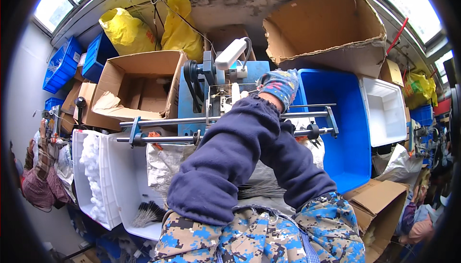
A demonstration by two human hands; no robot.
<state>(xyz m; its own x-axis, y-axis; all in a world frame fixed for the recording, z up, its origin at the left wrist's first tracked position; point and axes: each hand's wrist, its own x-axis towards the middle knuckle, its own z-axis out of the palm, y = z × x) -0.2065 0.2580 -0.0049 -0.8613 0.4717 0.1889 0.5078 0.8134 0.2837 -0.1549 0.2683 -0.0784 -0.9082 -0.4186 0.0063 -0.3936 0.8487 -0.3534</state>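
My left hand (280, 86), in a blue patterned glove, is at the right side of a blue bench machine (189, 100). A bare fingertip or thumb (245, 93) points toward its small metal parts. The other fingers are curled out of sight, so their grip does not show. My left forearm crosses over my right forearm (297, 167), which hides my right hand. The machine carries a black pulley (193, 71) and a white elongated housing (233, 54). Steel rods (180, 120) run across its front. Below my arms lies a bundle of thin grey wires (261, 189).
An open cardboard box (139, 88) stands left of the machine; a larger one (326, 52) is behind right. A deep blue bin (346, 167) flanks it at right. White tubs (122, 181) at left hold white tufts (93, 176) and a dark-bristled bunch (148, 214). Other people sit at both sides.
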